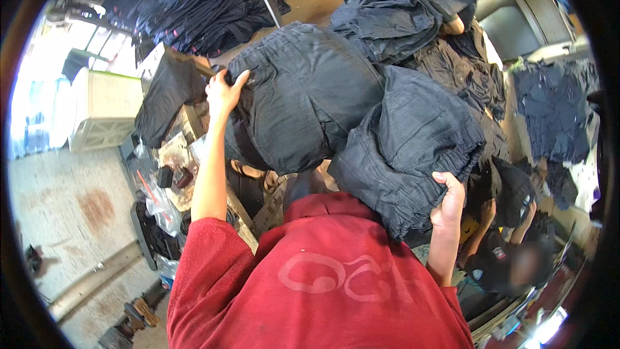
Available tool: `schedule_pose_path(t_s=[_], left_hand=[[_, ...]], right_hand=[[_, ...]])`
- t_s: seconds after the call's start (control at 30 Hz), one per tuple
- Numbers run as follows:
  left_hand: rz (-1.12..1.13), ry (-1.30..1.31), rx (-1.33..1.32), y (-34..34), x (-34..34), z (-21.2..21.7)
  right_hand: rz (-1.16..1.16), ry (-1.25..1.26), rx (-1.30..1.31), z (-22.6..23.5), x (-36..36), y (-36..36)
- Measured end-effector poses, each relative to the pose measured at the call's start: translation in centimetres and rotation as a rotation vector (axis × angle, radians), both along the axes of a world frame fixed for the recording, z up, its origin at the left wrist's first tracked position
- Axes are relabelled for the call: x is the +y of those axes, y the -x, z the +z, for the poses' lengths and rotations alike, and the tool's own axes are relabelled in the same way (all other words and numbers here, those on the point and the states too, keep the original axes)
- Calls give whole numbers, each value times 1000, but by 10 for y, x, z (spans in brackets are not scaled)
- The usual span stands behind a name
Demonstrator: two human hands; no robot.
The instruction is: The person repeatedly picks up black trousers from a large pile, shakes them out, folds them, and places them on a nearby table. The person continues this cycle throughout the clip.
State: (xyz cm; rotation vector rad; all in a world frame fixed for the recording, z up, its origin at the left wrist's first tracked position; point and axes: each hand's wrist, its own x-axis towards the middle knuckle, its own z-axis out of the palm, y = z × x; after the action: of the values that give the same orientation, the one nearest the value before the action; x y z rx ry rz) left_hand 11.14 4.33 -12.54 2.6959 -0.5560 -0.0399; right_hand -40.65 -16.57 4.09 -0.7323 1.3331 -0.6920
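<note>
A black elastic-waist garment, apparently pants or shorts, spreads in front of me over other cloth. My left hand grips its left edge, thumb on top and fingers partly hidden behind. Beside it on the right, a second bunched black garment overlaps or joins the first; I cannot tell which. My right hand is closed on the gathered elastic end of that right-hand garment, thumb over the cloth.
Beyond lie a heap of black garments and a large dark pile. A white plastic crate stands left, near a cluttered bench edge with a plastic bag. One person handles cloth at far right; another's hands hold dark cloth at lower right.
</note>
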Motion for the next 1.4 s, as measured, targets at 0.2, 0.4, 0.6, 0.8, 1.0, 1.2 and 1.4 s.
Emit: schedule_pose_path(t_s=[0.2, 0.4, 0.6, 0.8, 1.0, 1.2, 1.4], left_hand=[[-179, 233, -252, 9, -17, -5], [-15, 428, 194, 18, -37, 50], [-837, 588, 252, 137, -78, 152], [-1408, 342, 945, 278, -119, 188], [-1436, 257, 870, 367, -174, 121], [-1457, 31, 951, 410, -242, -12], [-1655, -127, 1161, 423, -318, -125]], right_hand=[[-35, -113, -26, 3, -9, 9], [-174, 22, 22, 14, 6, 29], [-431, 171, 160, 64, 40, 95], [-486, 400, 344, 107, 76, 177], [-748, 138, 40, 116, 109, 232], [-950, 33, 66, 99, 143, 269], [-959, 63, 142, 71, 168, 295]])
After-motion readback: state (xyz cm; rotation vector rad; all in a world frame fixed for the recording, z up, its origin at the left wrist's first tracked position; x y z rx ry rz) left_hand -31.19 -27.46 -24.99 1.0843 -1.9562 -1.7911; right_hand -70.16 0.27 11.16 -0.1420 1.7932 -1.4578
